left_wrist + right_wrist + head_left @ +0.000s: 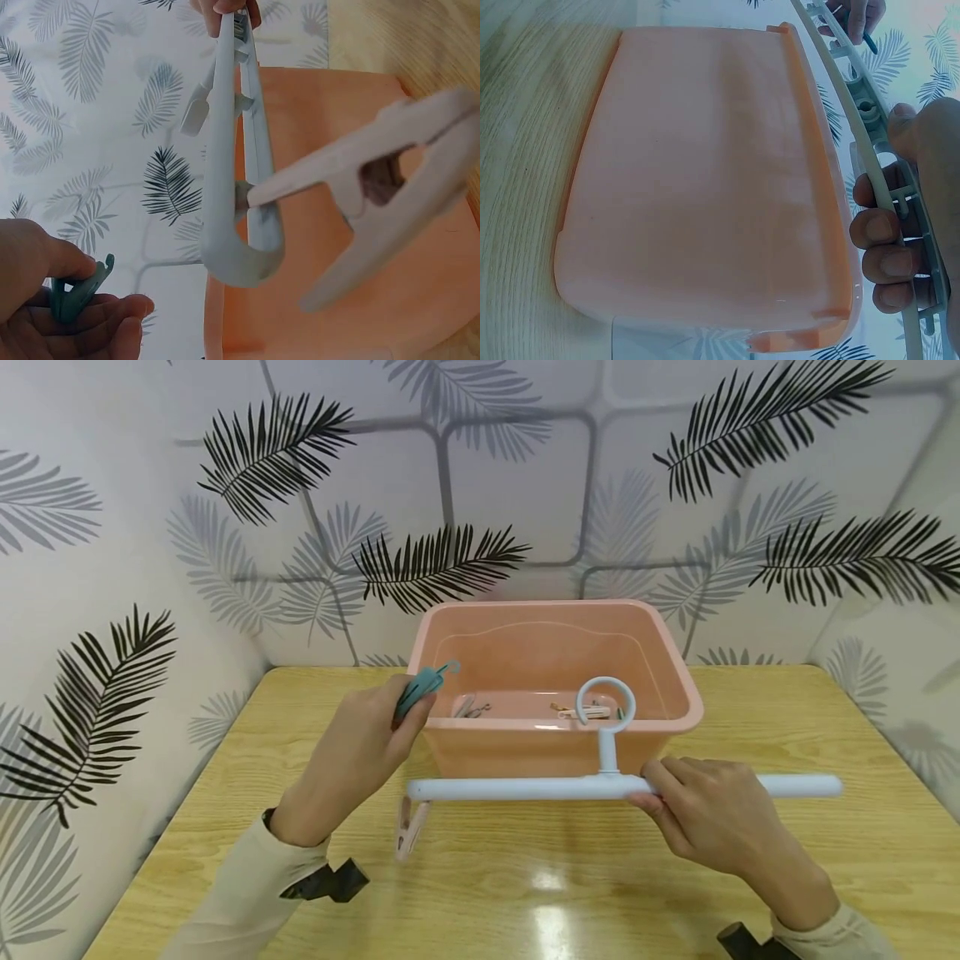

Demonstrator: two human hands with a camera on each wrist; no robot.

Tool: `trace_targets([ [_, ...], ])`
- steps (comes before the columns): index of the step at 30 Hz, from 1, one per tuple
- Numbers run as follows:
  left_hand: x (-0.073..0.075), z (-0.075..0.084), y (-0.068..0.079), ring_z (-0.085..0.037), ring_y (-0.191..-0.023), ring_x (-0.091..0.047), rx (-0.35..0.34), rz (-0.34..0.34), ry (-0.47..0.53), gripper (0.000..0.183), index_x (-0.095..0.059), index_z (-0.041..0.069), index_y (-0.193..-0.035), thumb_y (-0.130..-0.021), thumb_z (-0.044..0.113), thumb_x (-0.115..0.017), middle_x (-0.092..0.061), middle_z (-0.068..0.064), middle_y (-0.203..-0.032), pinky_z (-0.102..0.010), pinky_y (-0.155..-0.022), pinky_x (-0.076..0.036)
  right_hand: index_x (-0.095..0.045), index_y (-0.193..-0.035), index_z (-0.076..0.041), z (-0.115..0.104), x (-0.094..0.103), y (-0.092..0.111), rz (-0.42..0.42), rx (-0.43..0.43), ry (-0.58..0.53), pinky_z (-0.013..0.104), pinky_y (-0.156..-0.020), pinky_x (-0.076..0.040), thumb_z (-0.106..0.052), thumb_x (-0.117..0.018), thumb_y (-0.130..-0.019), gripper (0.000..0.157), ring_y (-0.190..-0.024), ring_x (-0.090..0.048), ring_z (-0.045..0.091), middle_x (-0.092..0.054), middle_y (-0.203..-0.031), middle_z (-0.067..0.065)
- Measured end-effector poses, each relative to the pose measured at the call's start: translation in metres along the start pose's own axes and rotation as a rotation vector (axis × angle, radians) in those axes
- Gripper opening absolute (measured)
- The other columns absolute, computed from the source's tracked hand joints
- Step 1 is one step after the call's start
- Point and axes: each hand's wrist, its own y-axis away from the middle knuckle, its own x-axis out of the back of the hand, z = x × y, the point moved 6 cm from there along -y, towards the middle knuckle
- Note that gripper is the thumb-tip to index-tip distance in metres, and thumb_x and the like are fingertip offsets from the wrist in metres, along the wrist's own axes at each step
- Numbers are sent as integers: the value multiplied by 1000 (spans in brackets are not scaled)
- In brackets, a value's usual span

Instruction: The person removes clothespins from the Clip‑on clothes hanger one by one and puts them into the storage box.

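My left hand (356, 747) pinches a teal clothespin (422, 690) with a small hook at its tip, in front of the basin's left rim. The left wrist view shows that clothespin (73, 300) between thumb and fingers. A light blue hanger (517, 788) lies level across the front of the basin, its round hook upward. My right hand (712, 814) grips its bar right of the hook, fingers curled round it in the right wrist view. From the hanger's left end hangs a pale pink clothespin (409, 835), seen large in the left wrist view.
A peach-coloured plastic basin (540, 753) stands on the wooden table (262, 727) behind the hanger. Grey clothespins (471, 707) lie at the left of its floor, and pale ones (592, 712) at the right, partly behind the hook. A leaf-patterned wall covering (517, 493) rises behind.
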Motion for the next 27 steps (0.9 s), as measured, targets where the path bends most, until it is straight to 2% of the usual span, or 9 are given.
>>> trace_targets([
  [13, -5, -7, -16, -10, -49, -37, 33, -49, 9, 16, -54, 3, -84, -97, 12, -58, -37, 2, -60, -25, -47, -33, -44, -72, -14, 0, 1, 1, 16, 7, 2, 20, -39, -15, -47, -25, -104, 51, -45, -20, 1, -27, -55, -10],
  [20, -8, -10, -23, -9, -48, -36, 23, -77, -6, 22, -47, 6, -79, -98, 13, -56, -31, 3, -60, -24, -46, -31, -44, -72, -13, 1, 1, 2, 16, 6, 5, 20, -38, -16, -47, -24, -104, 51, -45, -20, 2, -27, -55, -10],
  [27, -13, -13, -35, -10, -47, -36, 0, -127, -28, 24, -46, 6, -79, -100, 16, -53, -34, 2, -60, -25, -46, -31, -43, -72, -14, 2, -3, 5, 5, 8, 5, 20, -38, -16, -48, -24, -104, 50, -44, -20, 2, -26, -55, -11],
])
